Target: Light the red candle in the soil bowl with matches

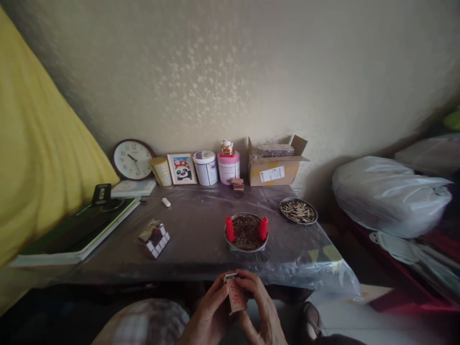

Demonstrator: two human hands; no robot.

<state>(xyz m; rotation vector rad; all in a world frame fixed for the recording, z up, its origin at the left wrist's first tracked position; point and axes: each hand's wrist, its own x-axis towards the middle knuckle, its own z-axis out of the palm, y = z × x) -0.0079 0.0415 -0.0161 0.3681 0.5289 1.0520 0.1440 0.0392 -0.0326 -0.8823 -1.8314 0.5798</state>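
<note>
Both hands hold a small matchbox (236,296) with red print, just in front of the table's near edge. My left hand (208,314) grips its left side, the thumb near the top end. My right hand (261,306) closes round the right side, with fingers at the top and the thumb at the lower end. A pale and dark strip shows at the box's top end; whether its tray is slid out I cannot tell. Beyond the hands, a round tin (247,232) full of dark crumbly stuff holds two red candles (264,228), one at each side.
A dish of matchsticks (299,211) sits at the table's right. Stacked small boxes (156,242) and a green board (82,227) lie left. Along the wall stand a clock (132,159), canisters (206,168) and an open carton (273,167). A white plastic bag (388,196) bulges at right.
</note>
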